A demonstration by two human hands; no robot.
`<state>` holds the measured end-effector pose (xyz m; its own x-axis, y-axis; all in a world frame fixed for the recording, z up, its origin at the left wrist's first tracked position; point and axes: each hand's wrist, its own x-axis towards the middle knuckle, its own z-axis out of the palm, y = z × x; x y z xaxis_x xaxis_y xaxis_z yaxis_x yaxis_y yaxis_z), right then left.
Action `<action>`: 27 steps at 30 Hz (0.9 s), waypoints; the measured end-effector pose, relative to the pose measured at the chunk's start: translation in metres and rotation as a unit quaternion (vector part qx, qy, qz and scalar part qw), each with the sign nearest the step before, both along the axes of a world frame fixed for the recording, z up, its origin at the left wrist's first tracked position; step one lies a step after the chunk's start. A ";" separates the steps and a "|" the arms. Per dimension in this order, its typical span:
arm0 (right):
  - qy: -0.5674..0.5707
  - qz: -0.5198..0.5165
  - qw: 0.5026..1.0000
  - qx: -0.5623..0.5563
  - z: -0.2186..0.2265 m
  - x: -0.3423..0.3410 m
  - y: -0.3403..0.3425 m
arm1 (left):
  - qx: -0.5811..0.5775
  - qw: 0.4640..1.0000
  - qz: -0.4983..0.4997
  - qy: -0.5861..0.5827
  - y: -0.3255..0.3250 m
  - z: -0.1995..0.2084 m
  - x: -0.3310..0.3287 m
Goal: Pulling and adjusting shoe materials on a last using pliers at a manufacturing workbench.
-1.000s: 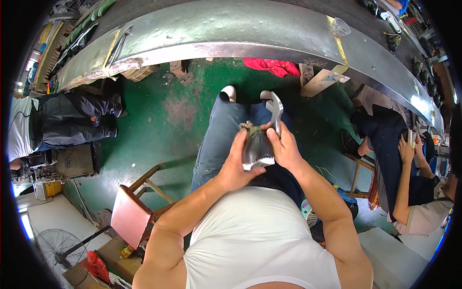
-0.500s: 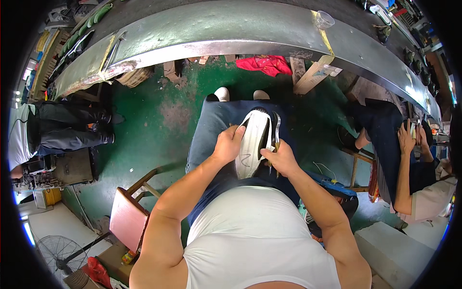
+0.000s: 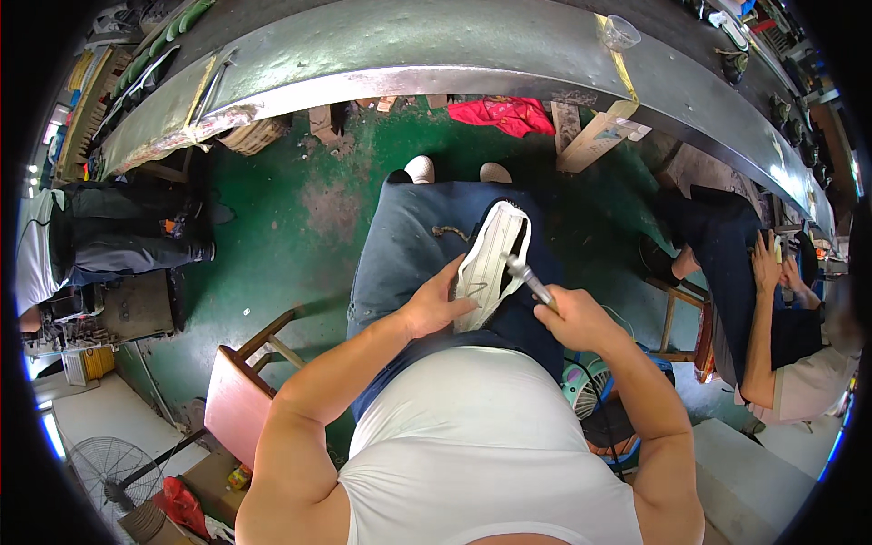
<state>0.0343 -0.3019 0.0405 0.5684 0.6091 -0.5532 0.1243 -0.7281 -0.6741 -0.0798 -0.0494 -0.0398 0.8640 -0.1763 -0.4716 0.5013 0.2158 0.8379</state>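
An upside-down shoe [image 3: 490,254] rests on my lap, its pale underside facing up with a dark pen mark on it and a white edge strip around a black side. My left hand [image 3: 432,302] grips it from the left, thumb lying across the underside near the end closest to me. In my right hand [image 3: 574,318] is a pair of metal lasting pliers [image 3: 530,277]. Their blunt head points up and left, close to the shoe's right edge; whether it touches I cannot tell. A short cord-like brown thing [image 3: 449,232] lies on my trousers left of the shoe.
A long metal-edged bench [image 3: 363,54] spans the far side, with a clear plastic cup [image 3: 619,33] on it. A pink-seated chair [image 3: 238,404] stands left, a fan [image 3: 113,481] behind it. One person sits right, another stands left. Red cloth [image 3: 504,115] lies under the bench.
The pliers have swung from upright beside the shoe to a slant with the head toward it. My right hand has moved off the shoe to the right; my left thumb now lies across the underside.
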 end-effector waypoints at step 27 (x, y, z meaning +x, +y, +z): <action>-0.216 0.132 0.967 -0.036 -0.017 -0.005 0.042 | 0.364 0.918 0.142 -0.067 -0.021 -0.013 0.020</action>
